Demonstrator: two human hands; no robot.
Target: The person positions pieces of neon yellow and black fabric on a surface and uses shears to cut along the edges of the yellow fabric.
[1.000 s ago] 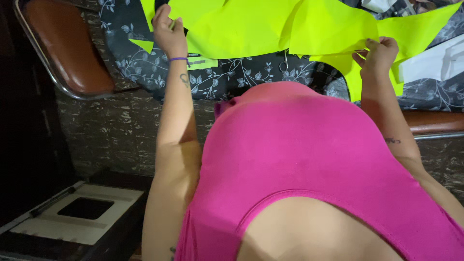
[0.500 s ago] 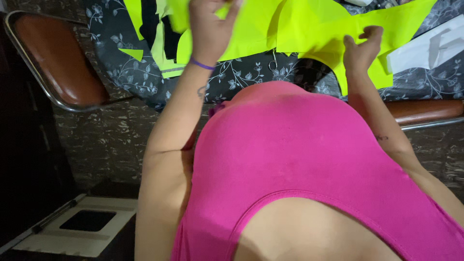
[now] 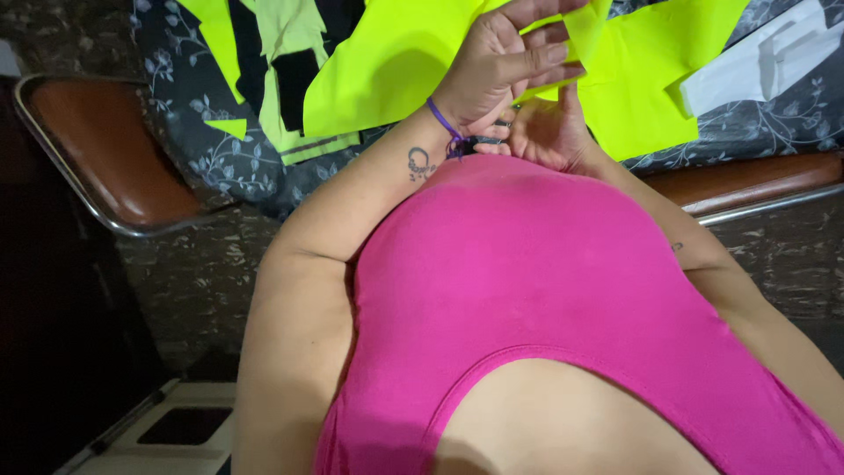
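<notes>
From the head view, I am watching my left hand (image 3: 501, 62) pinching a strip of the yellow fabric (image 3: 396, 62) over the table (image 3: 747, 132). My right hand (image 3: 545, 132) is sitting just beneath it, fingers loosely curled; I cannot tell what it is gripping.

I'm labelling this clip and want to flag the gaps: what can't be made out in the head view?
- Right hand: its fingers are covered by the left hand; whether it grips is unclear.
- Small dark thing between the wrists: too hidden to identify.
- Yellow fabric: cut off by the top edge.
- Brown chair seat: its far side is lost in shadow.
</notes>
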